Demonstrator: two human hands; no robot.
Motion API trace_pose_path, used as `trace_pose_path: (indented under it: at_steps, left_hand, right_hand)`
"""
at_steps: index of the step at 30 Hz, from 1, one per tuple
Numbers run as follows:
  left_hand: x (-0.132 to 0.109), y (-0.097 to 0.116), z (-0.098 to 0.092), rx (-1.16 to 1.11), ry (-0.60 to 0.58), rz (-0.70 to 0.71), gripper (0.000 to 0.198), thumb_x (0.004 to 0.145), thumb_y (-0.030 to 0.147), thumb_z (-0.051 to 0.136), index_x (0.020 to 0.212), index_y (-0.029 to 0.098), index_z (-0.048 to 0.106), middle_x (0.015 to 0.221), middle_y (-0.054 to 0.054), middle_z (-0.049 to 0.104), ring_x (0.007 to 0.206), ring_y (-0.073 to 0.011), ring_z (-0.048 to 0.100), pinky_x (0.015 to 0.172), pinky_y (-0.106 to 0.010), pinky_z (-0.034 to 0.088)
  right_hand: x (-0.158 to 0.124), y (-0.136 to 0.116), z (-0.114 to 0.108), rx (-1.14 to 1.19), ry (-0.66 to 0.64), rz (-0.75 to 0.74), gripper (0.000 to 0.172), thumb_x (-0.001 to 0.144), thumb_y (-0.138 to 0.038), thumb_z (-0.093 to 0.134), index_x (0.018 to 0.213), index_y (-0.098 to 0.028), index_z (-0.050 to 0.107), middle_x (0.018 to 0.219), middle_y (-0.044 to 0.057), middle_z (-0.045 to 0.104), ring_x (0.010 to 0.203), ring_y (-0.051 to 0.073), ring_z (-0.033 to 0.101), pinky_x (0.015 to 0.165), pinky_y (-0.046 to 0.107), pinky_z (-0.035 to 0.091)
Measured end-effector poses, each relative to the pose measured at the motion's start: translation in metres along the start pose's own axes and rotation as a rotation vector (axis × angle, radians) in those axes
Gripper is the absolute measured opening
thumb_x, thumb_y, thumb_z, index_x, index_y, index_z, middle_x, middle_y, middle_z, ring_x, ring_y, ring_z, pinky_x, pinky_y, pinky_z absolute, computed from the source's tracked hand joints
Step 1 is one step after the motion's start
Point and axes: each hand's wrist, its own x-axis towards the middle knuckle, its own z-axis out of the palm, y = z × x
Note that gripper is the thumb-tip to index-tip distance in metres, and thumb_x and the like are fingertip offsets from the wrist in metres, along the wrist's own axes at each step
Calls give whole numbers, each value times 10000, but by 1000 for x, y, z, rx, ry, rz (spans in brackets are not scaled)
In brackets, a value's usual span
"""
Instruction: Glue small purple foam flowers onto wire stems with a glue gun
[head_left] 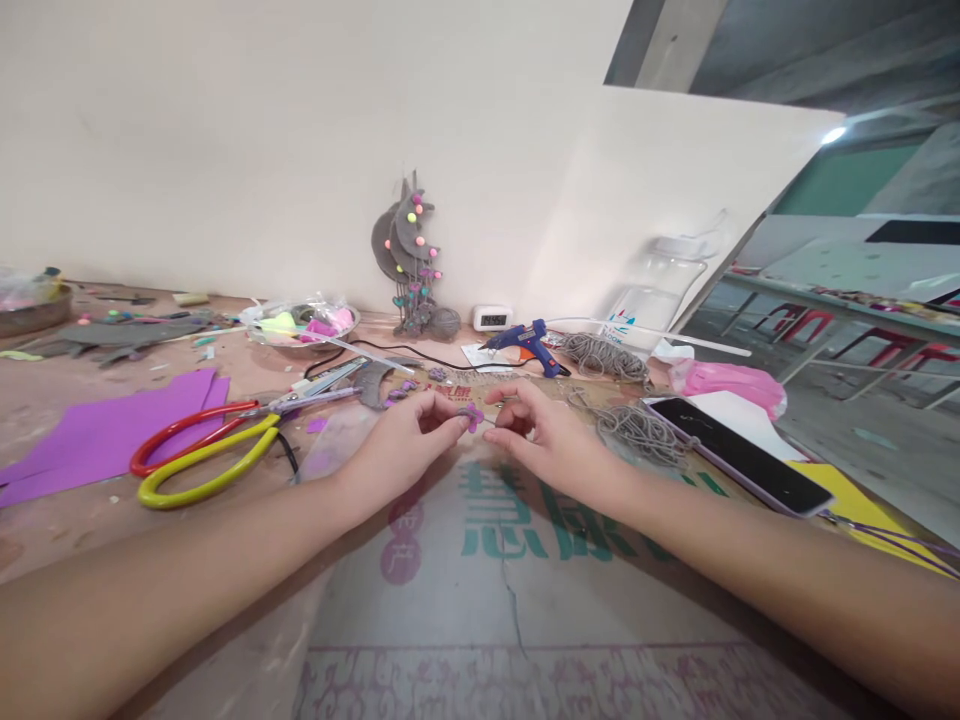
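My left hand [409,440] pinches a small purple foam flower [472,415] between thumb and fingers, just above a sheet of printed cardboard [480,560]. My right hand [536,432] meets it from the other side, fingers pinched together close to the flower, apparently on a thin wire; what it grips is too small to name. More small purple flowers [409,388] lie just beyond the hands.
Large scissors [217,445] with red and yellow handles lie left, beside purple foam sheets [105,435]. A blue glue gun [529,345], grey cord [637,430], a black phone [739,455], a pink bag [724,385] and a grey felt ornament [411,250] against the wall surround the hands.
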Motion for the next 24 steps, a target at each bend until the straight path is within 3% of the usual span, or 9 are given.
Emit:
trace_pose_path:
  at_steps: [4,8,12,18,24]
  left_hand:
    - [-1,0,0,1,2,-6,176,764,367,548,769,192,560,651,31,579,563,-114,506,534,-214,361]
    - [0,3,1,3,-13,-4,160,759,352,547,732,195,549,639,30,577,570,-122,514,547,-220,370]
    - [0,5,2,3,-42,12,153,755,341,548,729,190,546,640,29,575,585,-125,519,564,-226,383]
    - [-1,6,3,-57,-90,-30,172,758,344,558,740,174,544,624,33,554,564,-107,504,547,-217,378]
    - [0,6,2,-149,-151,-37,171,749,316,586,740,151,541,641,24,568,568,-93,521,577,-215,409]
  right_hand:
    - [-2,6,-3,-408,104,-249,206,857,-241,488,1054,-185,514,839,44,631,746,159,576,673,287,427]
    - [-2,8,-5,-544,151,-433,165,902,-242,415,919,-175,565,816,55,636,789,171,573,689,290,423]
    - [-4,6,-4,-524,190,-440,189,907,-268,412,852,-182,571,755,47,634,738,170,573,660,290,425]
    - [-8,6,3,-347,163,-300,166,899,-275,431,879,-192,573,768,25,647,715,147,586,653,266,429]
    - [-10,7,7,-283,98,-352,148,896,-236,428,918,-186,566,837,31,643,770,138,585,685,253,433]
